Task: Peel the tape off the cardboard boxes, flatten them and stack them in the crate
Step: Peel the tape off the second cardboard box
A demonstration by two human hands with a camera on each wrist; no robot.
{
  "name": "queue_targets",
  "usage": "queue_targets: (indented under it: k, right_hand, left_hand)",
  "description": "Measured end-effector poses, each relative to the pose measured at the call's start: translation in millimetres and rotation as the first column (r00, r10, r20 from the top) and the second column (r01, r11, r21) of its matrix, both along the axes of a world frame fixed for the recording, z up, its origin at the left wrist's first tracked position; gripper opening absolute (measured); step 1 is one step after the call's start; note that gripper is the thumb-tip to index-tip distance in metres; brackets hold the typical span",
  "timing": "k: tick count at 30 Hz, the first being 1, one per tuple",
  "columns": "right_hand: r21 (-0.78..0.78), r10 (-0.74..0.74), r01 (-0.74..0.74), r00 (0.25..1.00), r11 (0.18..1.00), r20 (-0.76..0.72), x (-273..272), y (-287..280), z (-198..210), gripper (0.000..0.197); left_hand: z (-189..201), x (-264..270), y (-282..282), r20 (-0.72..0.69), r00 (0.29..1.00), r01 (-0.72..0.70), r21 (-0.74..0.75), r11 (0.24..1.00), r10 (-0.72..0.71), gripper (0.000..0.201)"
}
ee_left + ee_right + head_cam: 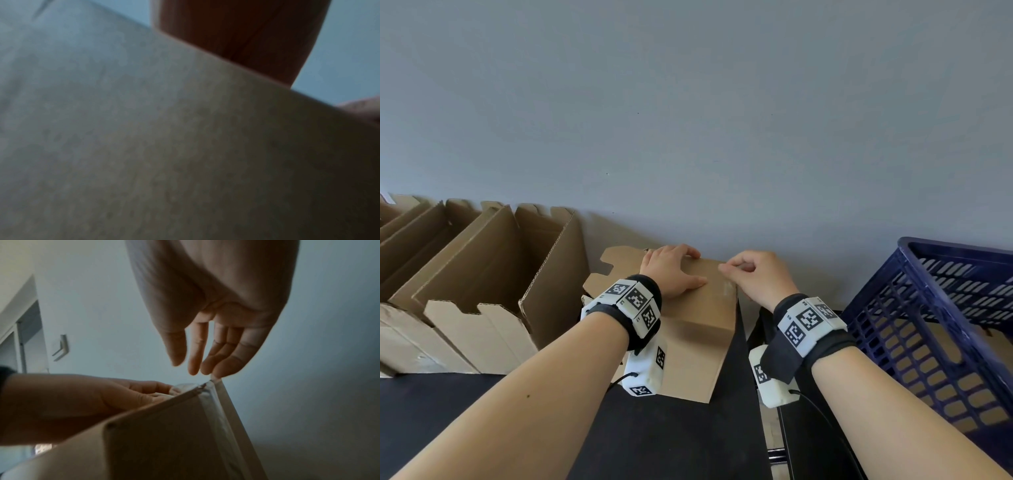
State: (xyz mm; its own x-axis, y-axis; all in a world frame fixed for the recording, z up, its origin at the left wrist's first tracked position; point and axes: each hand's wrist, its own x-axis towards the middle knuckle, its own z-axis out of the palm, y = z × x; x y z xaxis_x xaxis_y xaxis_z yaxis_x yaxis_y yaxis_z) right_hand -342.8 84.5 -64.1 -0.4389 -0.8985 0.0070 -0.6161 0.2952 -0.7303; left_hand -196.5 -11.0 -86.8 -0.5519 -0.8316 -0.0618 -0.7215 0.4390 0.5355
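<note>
**Hands at the taped corner of a box**

A grey wall [688,102] backs the black surface [671,438]. Opened cardboard boxes [482,274] line the left; a blue crate [935,329] holding flat cardboard stands right. Between them stands the taped box [702,315], near the surface's right edge. The left hand [671,270] lies flat on its top, fingers straight. The right hand [756,277] hovers at the far corner, fingers [224,368] loosely together, touching the tape [216,402].

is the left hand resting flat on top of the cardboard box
Yes, the left hand lies flat on the top of the cardboard box, fingers over its far edge.
</note>
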Motion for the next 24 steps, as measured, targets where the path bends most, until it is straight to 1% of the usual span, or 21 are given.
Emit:
queue_targets:
  k: [2,3,5,7,11,13,15,17,19,22,24]
  right_hand:
    - [0.089,0.036,-0.029,0.996,0.996,-0.082,3.0,0.3,-3.8,0.030]
    - [0.127,0.058,-0.041,0.989,0.991,-0.133,5.2,0.8,-4.4,0.032]
    - [0.152,0.051,-0.024,0.983,0.988,-0.175,6.1,0.8,-5.4,0.027]
    - [0.145,0.014,0.008,0.988,0.989,-0.153,2.8,-1.1,-3.8,0.022]
    - [0.156,0.002,0.017,0.993,0.988,-0.122,1.3,-3.3,0.5,0.024]
    - [0.145,-0.023,0.025,1.000,0.989,-0.016,-1.1,-1.4,2.7,0.025]
    - [0.145,-0.071,0.048,0.985,0.988,0.157,-7.0,3.1,5.6,0.020]
    - [0.147,-0.128,0.083,0.935,0.986,0.331,-14.3,9.9,6.9,0.016]
    - [0.152,-0.161,0.102,0.875,0.983,0.456,-20.1,16.7,6.4,0.014]
    - [0.153,-0.188,0.125,0.827,0.980,0.530,-22.6,23.4,5.2,0.012]
    - [0.151,-0.198,0.136,0.813,0.979,0.547,-22.7,24.2,3.9,0.014]
  left_hand:
    - [-0.5,-0.1,-0.8,-0.001,1.000,0.005,-0.002,1.000,-0.005,0.051]
    - [-0.7,-0.1,-1.1,-0.001,1.000,0.006,-0.002,1.000,-0.006,0.052]
    - [-1.4,-0.5,-1.6,-0.001,1.000,0.006,-0.003,1.000,-0.006,0.051]
    - [-1.5,-0.9,-2.3,-0.003,1.000,0.005,-0.002,1.000,-0.005,0.051]
    - [-0.8,-0.5,-2.4,-0.004,1.000,0.006,-0.005,1.000,-0.006,0.050]
    - [-0.4,0.1,-2.5,0.000,1.000,0.006,-0.004,1.000,-0.006,0.050]
    - [0.2,0.4,-2.8,0.002,1.000,0.006,-0.002,1.000,-0.006,0.050]
    - [0.4,0.1,-3.1,0.004,1.000,0.009,0.006,1.000,-0.009,0.051]
    - [0.6,-0.6,-2.9,0.005,1.000,0.009,0.007,1.000,-0.009,0.051]
    - [1.2,-0.6,-2.3,0.005,1.000,0.007,0.007,1.000,-0.007,0.051]
    - [1.6,-0.3,-1.9,0.008,1.000,0.009,0.009,1.000,-0.009,0.051]
